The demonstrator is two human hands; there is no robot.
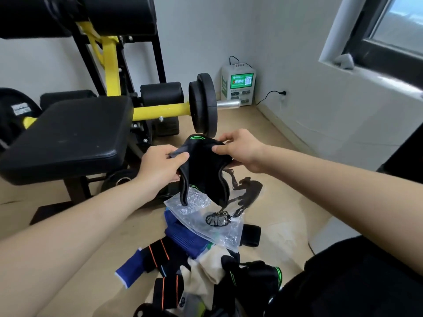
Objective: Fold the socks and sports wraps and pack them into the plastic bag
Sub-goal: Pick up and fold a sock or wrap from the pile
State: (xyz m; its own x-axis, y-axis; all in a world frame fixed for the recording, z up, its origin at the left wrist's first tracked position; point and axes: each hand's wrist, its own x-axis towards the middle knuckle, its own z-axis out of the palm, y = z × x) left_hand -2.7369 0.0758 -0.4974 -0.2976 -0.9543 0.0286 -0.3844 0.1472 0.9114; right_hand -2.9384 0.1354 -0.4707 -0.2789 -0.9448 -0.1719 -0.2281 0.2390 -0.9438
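Observation:
I hold a black sock with green stripes (203, 170) up in the air with both hands. My left hand (160, 164) pinches its left edge between thumb and fingers. My right hand (242, 149) pinches its upper right edge. The sock hangs doubled over, above a clear plastic bag (212, 219) with a black print that lies on the floor. Below the bag lies a pile: blue socks (183, 239), black wraps with orange stripes (160, 255), cream socks (206, 275) and another black sock with green stripes (254, 274).
A black and yellow weight bench (68, 136) with weight plates (203, 104) stands to the left and behind. A white charging box (238, 85) sits in the far corner. White walls run along the right. My dark-clad leg (343, 282) fills the lower right.

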